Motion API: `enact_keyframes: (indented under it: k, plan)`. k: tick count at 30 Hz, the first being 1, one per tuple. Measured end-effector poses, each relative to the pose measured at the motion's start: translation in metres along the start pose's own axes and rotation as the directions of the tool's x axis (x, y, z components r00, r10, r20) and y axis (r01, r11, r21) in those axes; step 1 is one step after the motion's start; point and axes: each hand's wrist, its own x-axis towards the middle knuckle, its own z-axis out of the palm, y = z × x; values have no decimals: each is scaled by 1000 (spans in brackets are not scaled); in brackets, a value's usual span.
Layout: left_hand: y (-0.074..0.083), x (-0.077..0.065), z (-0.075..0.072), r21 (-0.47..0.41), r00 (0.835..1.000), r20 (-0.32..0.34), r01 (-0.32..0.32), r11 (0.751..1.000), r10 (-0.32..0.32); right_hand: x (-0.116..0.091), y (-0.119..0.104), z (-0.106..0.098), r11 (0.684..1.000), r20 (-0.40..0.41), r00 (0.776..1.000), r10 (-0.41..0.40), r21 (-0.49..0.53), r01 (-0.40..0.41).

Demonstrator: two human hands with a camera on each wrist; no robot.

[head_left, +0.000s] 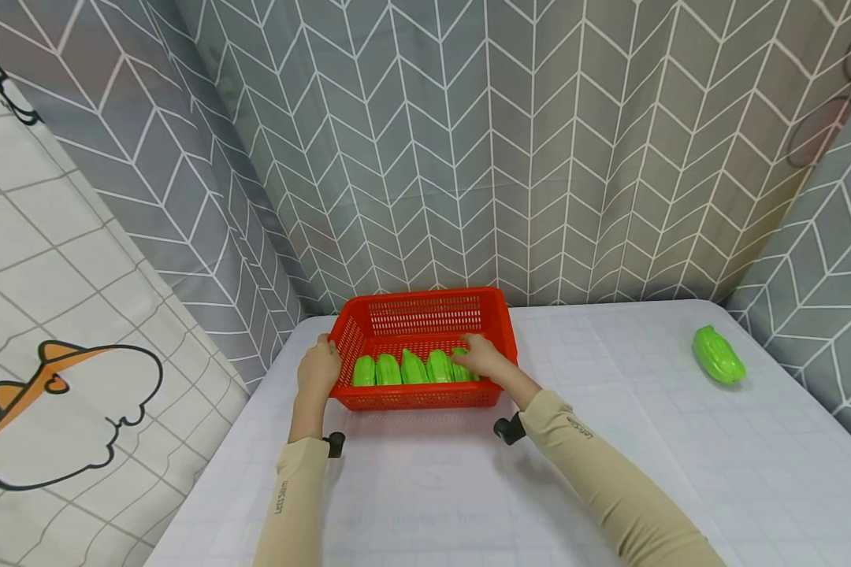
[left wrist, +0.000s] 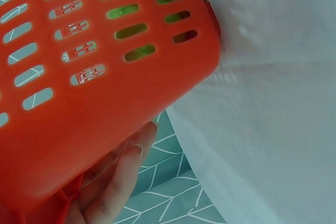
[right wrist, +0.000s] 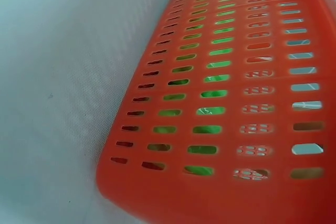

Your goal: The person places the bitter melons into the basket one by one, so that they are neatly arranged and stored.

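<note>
A red plastic basket [head_left: 425,398] with slotted walls stands on the white table. Along its near side lies a row of several bright green, ridged gourds [head_left: 413,368], like bitter melons. My left hand [head_left: 319,366] grips the basket's left rim; in the left wrist view its fingers [left wrist: 126,174] lie against the outside of the red wall. Reaching over the near right corner, my right hand [head_left: 485,358] holds the rightmost green gourd [head_left: 461,373] in the row and partly hides it. The right wrist view shows only the basket's slotted side [right wrist: 226,108], not the hand.
Another green gourd [head_left: 719,354] lies alone at the right side of the white table [head_left: 425,488]. A grey patterned curtain [head_left: 425,157] hangs close behind the basket, and a white tiled-pattern cloth [head_left: 78,276] is at the left.
</note>
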Motion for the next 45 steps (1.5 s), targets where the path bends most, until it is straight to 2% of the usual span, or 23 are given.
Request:
enact_keyframes:
  k: [10, 18, 25, 30, 33, 37, 42, 45]
  plan:
    - [1, 0, 0, -14, 1000, 7, 8, 1000, -8, -2, -2, -7, 998, -44, 997, -64, 16, 65]
    - [2, 1, -1, -13, 1000, 2, 6, 1000, -6, -6, -1, -18, 990, -102, 985, -138, -10, 137]
    - [0, 0, 0, -8, 1000, -3, -1, 1000, 1, -12, 1, -29, 981, -156, 973, -169, 74, 182]
    - [-1, 0, 0, -5, 1000, -6, -4, 1000, 4, -16, 4, -39, 959, -193, 958, -211, 151, 241]
    - [-1, 0, 1, -8, 1000, -9, -5, 1000, 5, -18, 6, -46, 940, -224, 952, -207, 224, 257]
    - [-1, 0, 1, -14, 1000, -10, -8, 1000, 8, -20, 11, -56, 916, -279, 947, -160, 316, 248]
    - [-1, 0, 0, -5, 1000, -4, -8, 1000, 8, -23, 21, -69, 893, -315, 941, -120, 380, 241]
    - [-1, 0, 0, 1, 1000, -3, -11, 1000, 11, -24, 27, -76, 890, -327, 940, -96, 395, 228]
